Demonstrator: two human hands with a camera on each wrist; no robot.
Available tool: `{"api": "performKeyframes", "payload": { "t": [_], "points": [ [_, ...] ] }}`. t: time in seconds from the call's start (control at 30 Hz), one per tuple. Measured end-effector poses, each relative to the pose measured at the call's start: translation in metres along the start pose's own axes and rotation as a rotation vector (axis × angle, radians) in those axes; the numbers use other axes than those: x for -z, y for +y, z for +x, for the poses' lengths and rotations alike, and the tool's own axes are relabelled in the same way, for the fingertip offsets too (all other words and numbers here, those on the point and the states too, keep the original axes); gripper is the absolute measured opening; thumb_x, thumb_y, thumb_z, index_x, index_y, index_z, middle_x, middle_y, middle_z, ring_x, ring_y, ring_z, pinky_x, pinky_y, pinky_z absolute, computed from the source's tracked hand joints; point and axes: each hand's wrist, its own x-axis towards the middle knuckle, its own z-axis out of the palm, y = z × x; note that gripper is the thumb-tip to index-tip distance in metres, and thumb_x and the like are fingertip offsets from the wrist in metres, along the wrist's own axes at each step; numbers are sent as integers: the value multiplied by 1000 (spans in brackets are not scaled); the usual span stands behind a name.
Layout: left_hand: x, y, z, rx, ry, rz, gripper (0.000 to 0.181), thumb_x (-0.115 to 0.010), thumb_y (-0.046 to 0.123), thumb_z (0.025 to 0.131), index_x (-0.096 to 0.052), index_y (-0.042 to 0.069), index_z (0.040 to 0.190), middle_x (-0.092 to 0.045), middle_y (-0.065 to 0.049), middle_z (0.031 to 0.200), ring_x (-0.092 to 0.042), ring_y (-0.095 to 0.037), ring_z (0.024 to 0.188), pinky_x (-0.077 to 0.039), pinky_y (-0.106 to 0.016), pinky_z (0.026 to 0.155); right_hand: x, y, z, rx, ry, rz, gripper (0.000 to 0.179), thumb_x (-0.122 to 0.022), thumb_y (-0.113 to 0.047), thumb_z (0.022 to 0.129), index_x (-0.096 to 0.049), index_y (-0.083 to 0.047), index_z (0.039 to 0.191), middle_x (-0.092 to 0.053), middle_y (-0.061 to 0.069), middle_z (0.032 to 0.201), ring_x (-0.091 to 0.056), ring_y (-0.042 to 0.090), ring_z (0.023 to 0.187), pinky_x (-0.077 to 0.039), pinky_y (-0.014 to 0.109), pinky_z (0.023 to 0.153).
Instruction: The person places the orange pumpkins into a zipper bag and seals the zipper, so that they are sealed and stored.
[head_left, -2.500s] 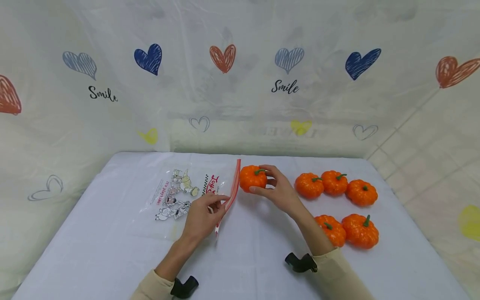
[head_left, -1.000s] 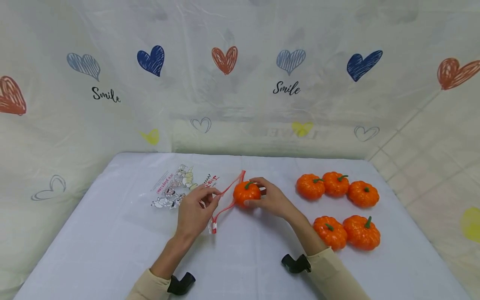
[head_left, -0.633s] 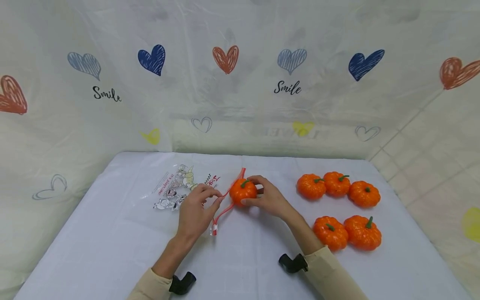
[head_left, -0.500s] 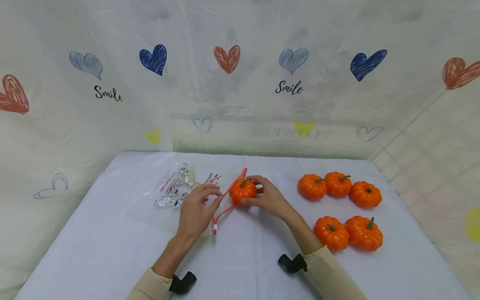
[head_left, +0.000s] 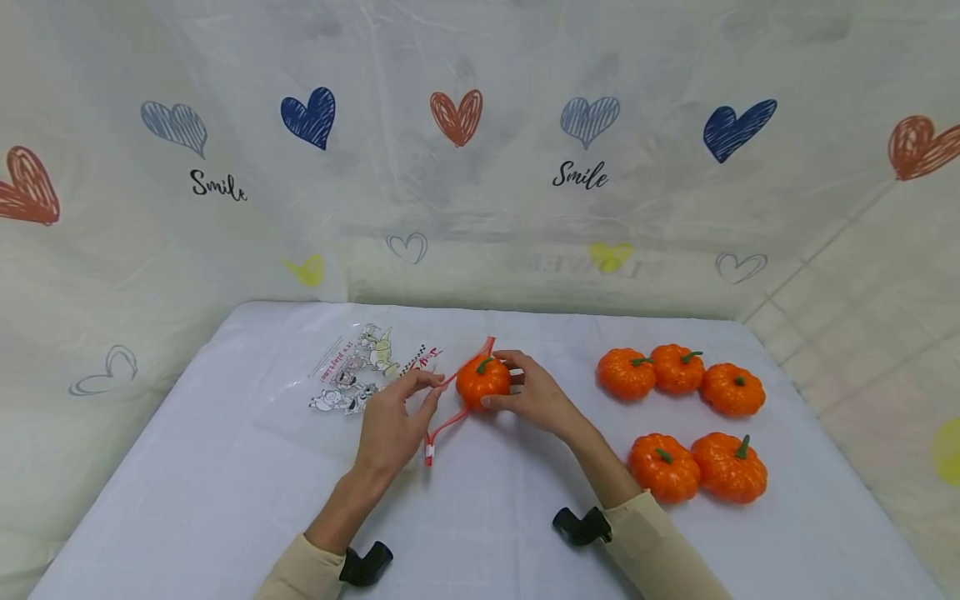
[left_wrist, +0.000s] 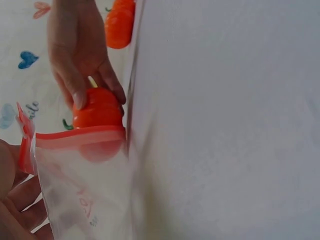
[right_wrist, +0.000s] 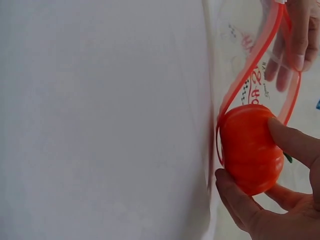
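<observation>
A small orange toy pumpkin [head_left: 482, 384] with a green stem is gripped by my right hand [head_left: 536, 398], thumb on the near side and fingers behind. It sits at the mouth of a clear printed zip bag [head_left: 337, 417]. In the left wrist view the lower part of the pumpkin [left_wrist: 100, 147] shows through the bag, past its red rim [left_wrist: 82, 134]. My left hand [head_left: 392, 425] pinches the upper edge of that rim and lifts it, so the mouth gapes. The right wrist view has the pumpkin [right_wrist: 252, 150] between the two red edges.
To the right, several more orange pumpkins stand in two rows, the back row [head_left: 678, 369] and the front row [head_left: 727, 467]. A white cloth covers the table [head_left: 465, 533]. Behind it hangs a pale curtain [head_left: 510, 250] printed with hearts.
My right hand has brought the pumpkin left and slightly down into the bag's mouth. My left hand has pulled the red rim apart; earlier its edges lay close together.
</observation>
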Motion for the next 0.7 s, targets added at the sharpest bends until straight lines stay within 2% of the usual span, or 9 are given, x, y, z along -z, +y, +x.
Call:
{"api": "performKeyframes", "payload": {
  "t": [0.37, 0.57, 0.7],
  "points": [
    [-1, -2, 0, -2, 21, -17, 13, -76, 18, 96, -75, 18, 110, -81, 0, 107, -77, -20, 106, -61, -43, 95, -1, 1, 2, -12, 24, -1, 70, -84, -30, 88, -52, -16, 149, -58, 11, 149, -60, 35, 129, -57, 52, 103],
    [-2, -4, 0, -5, 56, -26, 11, -78, 17, 94, -75, 18, 105, -82, 0, 98, -80, -21, 99, -60, -47, 97, -2, 0, 2, -10, 5, -4, 68, -84, -30, 88, -53, -17, 147, -59, 13, 147, -61, 36, 127, -56, 53, 104],
    [-1, -4, -1, 8, 50, -31, 13, -80, 18, 93, -77, 17, 105, -83, -1, 98, -80, -20, 96, -62, -43, 93, -3, 0, 2, -5, -3, 1, 68, -84, -29, 87, -54, -17, 147, -60, 13, 146, -62, 36, 126, -56, 53, 104]
  ]
}}
